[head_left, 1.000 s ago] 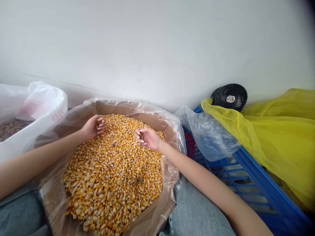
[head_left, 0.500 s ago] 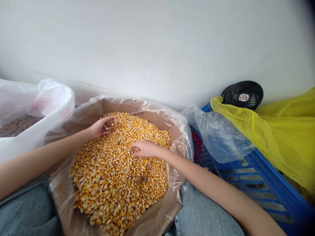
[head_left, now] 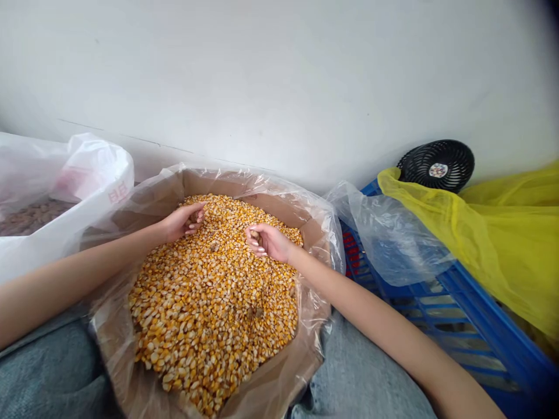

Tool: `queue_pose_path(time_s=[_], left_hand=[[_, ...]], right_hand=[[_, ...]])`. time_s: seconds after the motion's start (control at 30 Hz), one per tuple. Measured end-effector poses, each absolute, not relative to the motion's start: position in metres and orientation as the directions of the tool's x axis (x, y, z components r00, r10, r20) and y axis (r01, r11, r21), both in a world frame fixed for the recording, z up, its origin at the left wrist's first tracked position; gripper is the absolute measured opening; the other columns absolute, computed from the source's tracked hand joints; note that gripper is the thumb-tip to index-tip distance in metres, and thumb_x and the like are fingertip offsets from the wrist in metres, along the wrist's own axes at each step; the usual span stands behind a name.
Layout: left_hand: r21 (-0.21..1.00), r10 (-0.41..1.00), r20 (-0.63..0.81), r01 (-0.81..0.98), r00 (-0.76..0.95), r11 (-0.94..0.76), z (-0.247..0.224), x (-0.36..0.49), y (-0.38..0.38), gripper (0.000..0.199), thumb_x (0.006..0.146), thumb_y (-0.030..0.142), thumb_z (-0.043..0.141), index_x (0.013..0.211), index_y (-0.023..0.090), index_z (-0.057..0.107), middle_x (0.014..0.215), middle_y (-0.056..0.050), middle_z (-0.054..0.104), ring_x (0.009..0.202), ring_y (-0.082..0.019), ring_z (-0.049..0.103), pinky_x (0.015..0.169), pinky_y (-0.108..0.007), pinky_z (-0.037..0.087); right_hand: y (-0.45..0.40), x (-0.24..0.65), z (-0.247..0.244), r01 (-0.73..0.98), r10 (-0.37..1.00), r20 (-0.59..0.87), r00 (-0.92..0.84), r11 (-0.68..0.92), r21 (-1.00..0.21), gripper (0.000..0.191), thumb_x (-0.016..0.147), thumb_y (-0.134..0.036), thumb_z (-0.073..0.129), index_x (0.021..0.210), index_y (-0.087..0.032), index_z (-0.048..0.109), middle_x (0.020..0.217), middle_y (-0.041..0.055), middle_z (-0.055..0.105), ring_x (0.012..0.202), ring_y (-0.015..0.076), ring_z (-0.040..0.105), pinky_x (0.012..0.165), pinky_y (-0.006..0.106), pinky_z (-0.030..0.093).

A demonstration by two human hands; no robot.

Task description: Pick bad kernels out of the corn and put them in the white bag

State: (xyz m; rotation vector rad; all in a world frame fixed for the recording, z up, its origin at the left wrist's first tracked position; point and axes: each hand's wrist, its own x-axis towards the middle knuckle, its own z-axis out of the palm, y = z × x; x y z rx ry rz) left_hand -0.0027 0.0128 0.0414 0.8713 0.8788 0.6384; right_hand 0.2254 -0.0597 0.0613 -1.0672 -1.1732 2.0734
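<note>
Yellow and white corn kernels [head_left: 209, 308] fill a box lined with a clear plastic bag [head_left: 323, 233]. My left hand [head_left: 186, 223] is over the upper left part of the corn, its fingers curled round something small and brownish that I cannot make out. Over the upper right part of the corn, my right hand [head_left: 267, 241] is turned partly palm up, its fingers curled round something small. Darker bits [head_left: 255, 312] lie among the kernels at the lower right.
A white sack [head_left: 100, 180] of brown pieces stands at the left. On the right are a blue crate [head_left: 476, 314], yellow mesh [head_left: 506, 233], clear plastic [head_left: 393, 238] and a black fan [head_left: 437, 166]. A pale wall [head_left: 271, 75] rises behind.
My right hand has moved up and to the right and turned so that its fingers show more. My left hand has hardly moved, and its fingers have shifted slightly.
</note>
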Motion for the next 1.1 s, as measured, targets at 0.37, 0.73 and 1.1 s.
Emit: queue_pose_path(time_s=[0.37, 0.73, 1.1], left_hand=[[0.875, 0.758, -0.322, -0.126, 0.568, 0.467, 0.044, -0.004, 0.011, 0.038, 0.075, 0.033, 0.046, 0.043, 0.014, 0.038, 0.040, 0.003, 0.027, 0.031, -0.004, 0.024, 0.026, -0.017, 0.014], [0.865, 0.715, -0.414, 0.001, 0.563, 0.501, 0.039, -0.005, 0.013, 0.037, 0.074, 0.038, 0.046, 0.047, 0.014, 0.040, 0.036, 0.005, 0.025, 0.027, -0.003, 0.018, 0.027, -0.016, 0.010], [0.887, 0.696, -0.432, 0.131, 0.574, 0.443, 0.038, -0.002, 0.010, 0.037, 0.071, 0.044, 0.049, 0.050, 0.015, 0.038, 0.038, 0.006, 0.031, 0.028, -0.002, 0.020, 0.028, -0.015, 0.009]], right_hand=[[-0.051, 0.242, 0.067, -0.101, 0.869, -0.371, -0.328, -0.423, -0.901, 0.049, 0.072, -0.053, 0.038, 0.046, -0.016, 0.021, 0.048, -0.0050, 0.029, 0.035, 0.0026, 0.023, 0.033, 0.016, 0.013], [-0.057, 0.261, 0.063, 0.957, 0.786, -0.555, -0.273, 0.163, -0.240, 0.031, 0.065, -0.039, 0.049, 0.048, -0.013, 0.053, 0.042, -0.0022, 0.040, 0.040, 0.0063, 0.034, 0.041, 0.021, 0.022], [-0.109, 0.190, -0.004, 0.765, 0.174, -0.983, 0.065, 0.624, 0.161, 0.019, 0.051, -0.037, 0.066, 0.053, -0.018, 0.062, 0.065, 0.0037, 0.060, 0.076, 0.0259, 0.056, 0.071, 0.044, 0.039]])
